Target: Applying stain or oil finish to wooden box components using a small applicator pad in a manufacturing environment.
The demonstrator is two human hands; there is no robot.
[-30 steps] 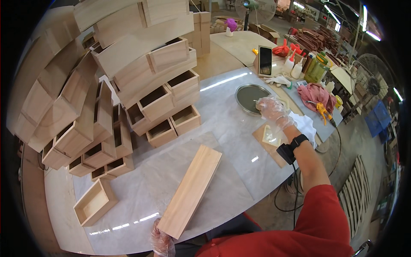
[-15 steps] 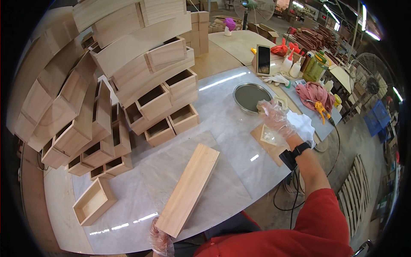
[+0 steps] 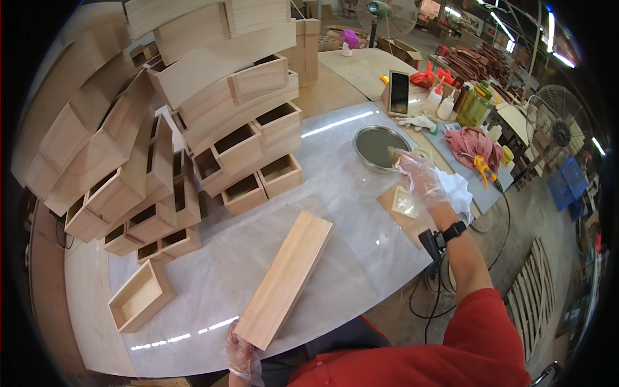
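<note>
My left hand (image 3: 244, 355), in a clear plastic glove, grips the near end of a long pale wooden box (image 3: 285, 278), which lies slanted on the table with a flat face up. My right hand (image 3: 422, 179), also in a clear glove, is at the right rim of a round metal tin (image 3: 382, 148) with a grey-green surface inside. Its fingers are closed on a small tan wad (image 3: 394, 155), too covered to tell its kind. Below that hand, a small translucent dish (image 3: 405, 202) sits on a brown board (image 3: 389, 197).
Stacked wooden drawer boxes (image 3: 235, 138) rise at the left and back. One small open box (image 3: 140, 297) lies near left. At right are a phone on a stand (image 3: 398, 92), squeeze bottles (image 3: 434, 97), a green jar (image 3: 474, 106), a pink cloth (image 3: 474, 145) and a white cloth (image 3: 454, 192).
The view has shifted slightly. My right hand stays at the tin's rim, its wrist a little turned. My left hand keeps its grip on the wooden box.
</note>
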